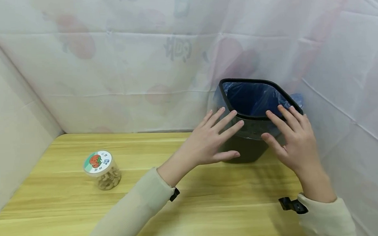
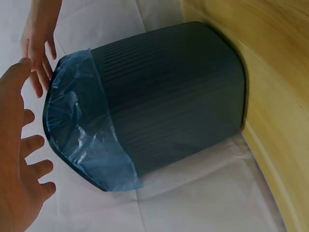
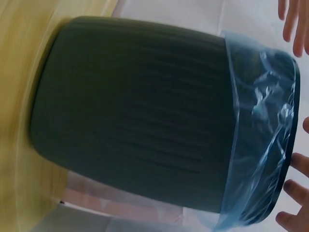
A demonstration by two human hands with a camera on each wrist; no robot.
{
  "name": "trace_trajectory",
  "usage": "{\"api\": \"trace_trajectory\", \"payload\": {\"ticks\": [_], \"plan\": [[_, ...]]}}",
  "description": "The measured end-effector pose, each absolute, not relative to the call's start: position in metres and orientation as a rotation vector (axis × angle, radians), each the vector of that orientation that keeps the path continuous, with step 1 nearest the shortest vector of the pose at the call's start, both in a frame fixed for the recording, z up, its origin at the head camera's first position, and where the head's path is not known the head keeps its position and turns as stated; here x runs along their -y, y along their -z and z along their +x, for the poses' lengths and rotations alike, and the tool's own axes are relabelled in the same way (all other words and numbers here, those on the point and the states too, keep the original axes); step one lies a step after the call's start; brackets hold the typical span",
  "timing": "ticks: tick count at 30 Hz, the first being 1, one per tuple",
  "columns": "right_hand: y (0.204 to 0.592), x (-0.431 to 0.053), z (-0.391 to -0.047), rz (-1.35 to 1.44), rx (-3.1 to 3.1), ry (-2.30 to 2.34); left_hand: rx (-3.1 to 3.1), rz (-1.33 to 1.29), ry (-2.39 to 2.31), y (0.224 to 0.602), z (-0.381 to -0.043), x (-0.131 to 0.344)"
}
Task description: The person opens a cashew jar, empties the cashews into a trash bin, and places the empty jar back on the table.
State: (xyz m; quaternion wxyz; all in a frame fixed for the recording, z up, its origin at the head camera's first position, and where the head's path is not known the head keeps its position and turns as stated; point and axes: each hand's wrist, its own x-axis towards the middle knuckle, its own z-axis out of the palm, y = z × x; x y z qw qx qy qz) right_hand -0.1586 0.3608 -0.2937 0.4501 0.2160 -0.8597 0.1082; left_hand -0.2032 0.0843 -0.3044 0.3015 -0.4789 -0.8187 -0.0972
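A dark trash can [image 1: 249,147] stands upright at the table's back right, with a blue plastic bag [image 1: 254,95] lining it. In both wrist views the bag [image 2: 82,121] is folded down over the outside of the rim. My left hand [image 1: 210,140] is spread wide at the can's near left side, fingertips close to the rim. On the other side my right hand [image 1: 293,142] has its fingers spread at the near right of the rim [image 1: 296,105]. Neither hand holds anything.
At the left of the wooden table [image 1: 148,209] sits a clear lidded jar [image 1: 103,169] with small tan pieces inside and a strawberry-like picture on its lid. Pale printed cloth [image 1: 128,75] hangs behind the table and along the right side.
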Motion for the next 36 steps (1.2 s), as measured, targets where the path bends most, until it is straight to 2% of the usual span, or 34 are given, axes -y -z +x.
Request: {"api": "trace_trajectory", "payload": {"ticks": [17, 36], "plan": [[0.292, -0.391, -0.176, 0.557, 2.224, -0.324, 2.211, -1.264, 0.251, 0.296, -0.221, -0.103], [0.289, -0.398, -0.185, 0.571, 2.302, -0.315, 2.230, -1.205, 0.207, 0.286, -0.230, -0.132]]}}
